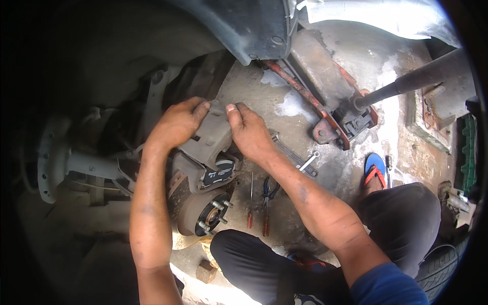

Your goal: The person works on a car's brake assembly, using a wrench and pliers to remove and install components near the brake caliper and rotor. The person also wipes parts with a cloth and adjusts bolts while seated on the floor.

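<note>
A grey metal brake caliper (207, 140) is held from both sides at the wheel hub. My left hand (178, 122) wraps its far left edge, thumb on top and fingertips partly hidden. On the right side, my right hand (248, 129) grips the same caliper with the thumb on its upper edge and the other fingers curled out of sight. Just under the caliper shows a dark brake pad (217, 174) with pale printing. The worn brake disc (189, 211) lies nearer to me, its hub carrying several wheel studs (218, 206).
A red-framed floor jack (317, 104) with a long dark handle (417, 79) stands at the far right. Wrenches (307, 161), pliers (265, 201) and a red-handled screwdriver (250, 216) lie on the concrete. A wooden block (206, 272) is near my knee, a tyre (441, 272) lower right.
</note>
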